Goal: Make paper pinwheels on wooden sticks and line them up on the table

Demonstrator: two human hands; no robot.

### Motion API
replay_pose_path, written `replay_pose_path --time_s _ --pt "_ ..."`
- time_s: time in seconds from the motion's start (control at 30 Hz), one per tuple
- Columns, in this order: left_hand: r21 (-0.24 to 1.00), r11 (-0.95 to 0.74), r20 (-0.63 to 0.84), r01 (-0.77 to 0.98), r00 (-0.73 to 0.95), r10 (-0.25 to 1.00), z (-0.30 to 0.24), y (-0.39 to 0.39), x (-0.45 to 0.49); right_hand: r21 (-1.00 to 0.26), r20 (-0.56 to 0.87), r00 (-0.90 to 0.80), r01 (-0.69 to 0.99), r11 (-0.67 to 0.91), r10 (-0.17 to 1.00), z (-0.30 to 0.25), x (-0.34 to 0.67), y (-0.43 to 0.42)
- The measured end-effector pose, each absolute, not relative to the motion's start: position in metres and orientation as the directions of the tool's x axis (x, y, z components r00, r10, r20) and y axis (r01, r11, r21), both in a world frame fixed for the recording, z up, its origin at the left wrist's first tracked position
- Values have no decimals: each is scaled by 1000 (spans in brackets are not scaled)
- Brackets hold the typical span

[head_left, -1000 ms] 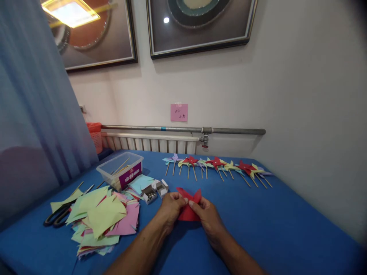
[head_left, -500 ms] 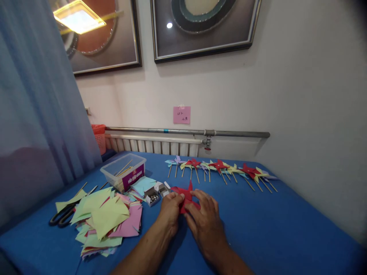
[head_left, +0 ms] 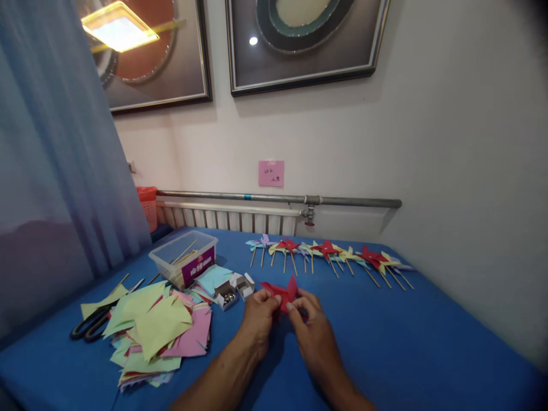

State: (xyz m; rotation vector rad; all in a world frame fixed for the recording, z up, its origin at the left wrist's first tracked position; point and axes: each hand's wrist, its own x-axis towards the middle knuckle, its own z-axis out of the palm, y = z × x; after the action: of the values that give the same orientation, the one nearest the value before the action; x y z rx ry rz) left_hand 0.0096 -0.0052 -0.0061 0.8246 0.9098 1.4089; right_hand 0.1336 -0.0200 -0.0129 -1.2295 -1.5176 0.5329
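Observation:
A red paper pinwheel (head_left: 287, 294) with bent blades is held above the blue table between both hands. My left hand (head_left: 260, 317) pinches its left side, the thumb pressed on the paper near the middle. On the other side my right hand (head_left: 311, 325) grips the paper with thumb and fingers. Just beyond the left hand stand a small box of metal pins (head_left: 226, 295) and a second small open box (head_left: 245, 286). Finished pinwheels on sticks lie in a row farther back, among them a red pinwheel (head_left: 326, 250).
Left of my arms lies a pile of cut paper squares (head_left: 162, 325), with black-handled scissors (head_left: 92, 322) beside it. A clear plastic tub (head_left: 184, 257) holds thin sticks. Behind the blue table (head_left: 406, 348) run a pipe (head_left: 355, 202) and a radiator (head_left: 231, 220).
The right fingers have drawn in from lying spread over the pinwheel to a pinch at its right side. A blade on the right is now folded inward, and the pinwheel has shifted slightly right.

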Motion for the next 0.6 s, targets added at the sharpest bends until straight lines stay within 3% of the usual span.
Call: replay_pose_path --time_s 0.2,0.43,0.6 --pt "903 31 -53 -428 -39 998 -8 -6 10 -933 279 109 266 242 954 -11 134 -15" --pt "901 68 -82 -429 -15 996 -6 -8 10 -963 267 233 104 250 935 -28 135 0" --pt "900 83 -89 -428 7 996 -5 -9 10 -983 152 118 -87 162 981 -27 137 3"
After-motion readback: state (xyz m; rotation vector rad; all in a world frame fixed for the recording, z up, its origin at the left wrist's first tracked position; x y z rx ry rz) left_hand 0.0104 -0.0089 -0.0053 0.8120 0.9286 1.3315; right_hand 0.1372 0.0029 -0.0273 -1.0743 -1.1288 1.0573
